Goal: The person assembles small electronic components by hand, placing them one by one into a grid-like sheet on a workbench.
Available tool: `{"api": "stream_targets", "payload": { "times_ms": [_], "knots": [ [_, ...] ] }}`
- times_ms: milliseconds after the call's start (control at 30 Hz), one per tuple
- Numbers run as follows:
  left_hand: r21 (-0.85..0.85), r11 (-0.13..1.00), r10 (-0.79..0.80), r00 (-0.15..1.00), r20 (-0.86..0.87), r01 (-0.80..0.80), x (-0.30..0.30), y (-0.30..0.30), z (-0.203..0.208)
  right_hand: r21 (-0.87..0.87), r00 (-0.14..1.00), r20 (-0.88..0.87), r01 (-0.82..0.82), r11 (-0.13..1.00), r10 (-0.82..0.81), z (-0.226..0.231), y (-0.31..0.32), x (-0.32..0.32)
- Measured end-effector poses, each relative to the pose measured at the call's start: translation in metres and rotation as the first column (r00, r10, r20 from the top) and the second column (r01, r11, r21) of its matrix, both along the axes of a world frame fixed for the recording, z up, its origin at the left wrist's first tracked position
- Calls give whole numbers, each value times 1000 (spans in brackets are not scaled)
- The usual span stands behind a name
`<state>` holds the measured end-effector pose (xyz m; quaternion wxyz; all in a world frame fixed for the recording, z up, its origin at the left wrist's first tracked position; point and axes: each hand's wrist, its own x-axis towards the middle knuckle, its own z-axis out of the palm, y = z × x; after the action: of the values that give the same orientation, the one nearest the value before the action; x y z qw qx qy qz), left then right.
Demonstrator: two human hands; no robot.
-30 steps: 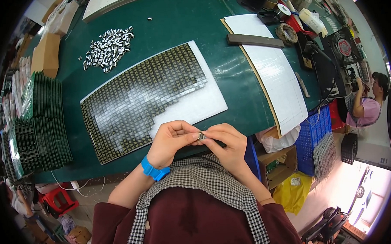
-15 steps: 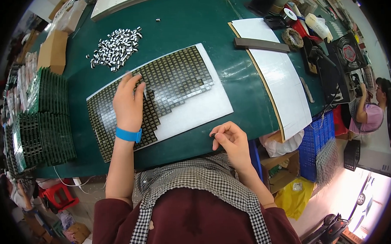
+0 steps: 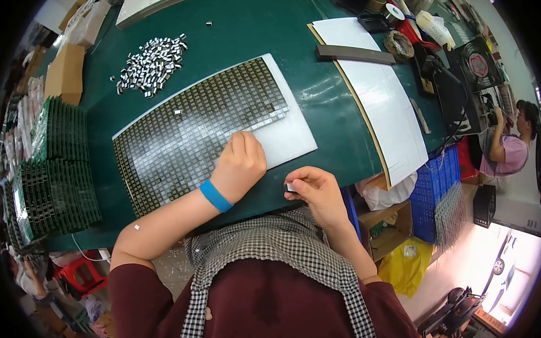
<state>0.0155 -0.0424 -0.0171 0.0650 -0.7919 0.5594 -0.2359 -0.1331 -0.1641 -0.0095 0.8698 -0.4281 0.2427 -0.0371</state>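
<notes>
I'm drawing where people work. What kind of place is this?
It looks like a workshop or factory, probably for electronics. You can see stacks of green circuit boards, a sheet with rows of small dark squares, and a pile of tiny silvery parts on the green table.

This was an electronics workshop. A green workbench [image 3: 328, 116] held stacked circuit boards [image 3: 56, 188] and a gridded sheet of tiny parts [image 3: 220, 96]; a co-worker [image 3: 505, 156] was nearby.

A maroon top [image 3: 281, 305] with elbow-length sleeves [image 3: 138, 296] shows under a black-and-white checked apron [image 3: 267, 237] with matching straps [image 3: 190, 328], and a bright blue band [image 3: 216, 196] circles the left wrist [image 3: 226, 187].
</notes>
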Motion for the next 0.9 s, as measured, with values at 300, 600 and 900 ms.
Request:
{"api": "stream_targets", "payload": {
  "times_ms": [300,600,900],
  "knots": [
    [-372,896,-223,477,-850,-244,14,14,42,-137,1000,-24,2,991,-6,9,6,3],
    [129,862,-447,-856,-261,-490,-23,37,12,-791,981,196,152,592,10,8,18,9],
    [106,860,-440,-831,-341,-499,-22,35,12,-797,986,164,141,587,-16,7,18,9]
  ]
}}
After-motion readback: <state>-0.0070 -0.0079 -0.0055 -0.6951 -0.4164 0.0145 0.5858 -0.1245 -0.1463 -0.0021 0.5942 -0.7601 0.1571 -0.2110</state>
